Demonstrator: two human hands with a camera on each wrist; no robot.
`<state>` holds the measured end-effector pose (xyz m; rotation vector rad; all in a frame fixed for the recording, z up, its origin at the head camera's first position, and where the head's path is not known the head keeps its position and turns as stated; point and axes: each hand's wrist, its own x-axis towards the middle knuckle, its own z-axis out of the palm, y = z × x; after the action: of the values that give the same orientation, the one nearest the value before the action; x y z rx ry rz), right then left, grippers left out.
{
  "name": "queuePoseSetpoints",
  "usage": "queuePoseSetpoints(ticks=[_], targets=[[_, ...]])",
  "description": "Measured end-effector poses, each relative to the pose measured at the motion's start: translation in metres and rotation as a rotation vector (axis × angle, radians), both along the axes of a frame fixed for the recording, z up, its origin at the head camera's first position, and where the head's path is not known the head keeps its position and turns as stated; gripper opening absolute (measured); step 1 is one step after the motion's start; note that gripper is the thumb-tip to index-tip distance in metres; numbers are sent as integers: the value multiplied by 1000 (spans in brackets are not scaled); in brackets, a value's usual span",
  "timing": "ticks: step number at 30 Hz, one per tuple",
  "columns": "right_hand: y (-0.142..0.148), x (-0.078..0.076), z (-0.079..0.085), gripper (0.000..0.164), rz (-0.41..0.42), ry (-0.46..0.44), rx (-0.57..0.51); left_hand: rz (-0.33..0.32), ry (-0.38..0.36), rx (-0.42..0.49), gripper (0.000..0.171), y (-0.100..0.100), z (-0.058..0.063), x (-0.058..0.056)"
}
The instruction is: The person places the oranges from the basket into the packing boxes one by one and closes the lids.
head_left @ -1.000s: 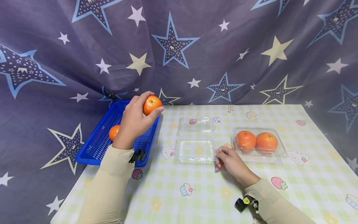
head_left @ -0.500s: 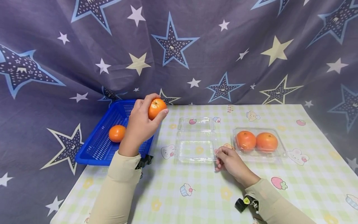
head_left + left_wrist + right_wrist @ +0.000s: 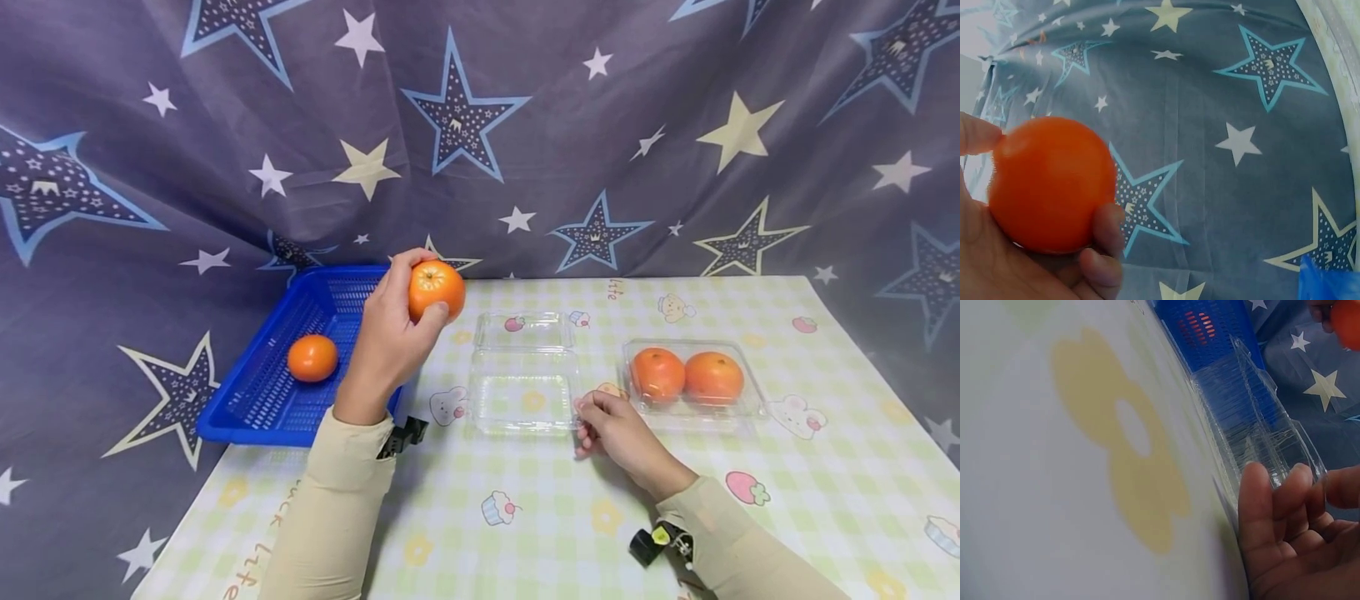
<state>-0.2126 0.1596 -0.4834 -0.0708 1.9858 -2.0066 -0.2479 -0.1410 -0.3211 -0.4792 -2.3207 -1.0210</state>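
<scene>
Star-print cloth (image 3: 555, 142) backs our worktop (image 3: 570, 533). Left hand (image 3: 396, 337) grips 1 orange fruit (image 3: 437, 287) near blue basket (image 3: 255, 434); right hand (image 3: 622, 433) pinches clear box (image 3: 517, 375) at its corner. Transfer step, we judge; next calls for careful lowering inside.

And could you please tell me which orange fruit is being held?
The orange fruit gripped by the left hand; another fruit lies in the blue basket, and two fruits sit in the rightmost clear container.

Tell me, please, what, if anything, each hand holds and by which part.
Left hand: round orange fruit, by its sides. Right hand: open clear plastic container, by its right edge.
</scene>
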Motion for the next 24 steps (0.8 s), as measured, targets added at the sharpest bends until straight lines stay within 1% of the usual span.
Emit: queuePoseSetpoints(ticks=[7,10,14,17,19,24], targets=[[1,0,0,23,-2,-3,1,-33,77,56,51,6,-5,1],[1,0,1,23,3,-7,-1,-50,94,65,51,9,-8,1],[1,0,1,23,1,-6,3,-77,83,47,52,14,-13,1],[1,0,0,23,-1,-3,7,-79,60,21,52,19,-18,1],[1,0,0,23,3,-3,4,-72,48,3,52,22,-22,1],[1,-1,0,22,7,-9,-14,-39,47,-41,53,33,-30,1]])
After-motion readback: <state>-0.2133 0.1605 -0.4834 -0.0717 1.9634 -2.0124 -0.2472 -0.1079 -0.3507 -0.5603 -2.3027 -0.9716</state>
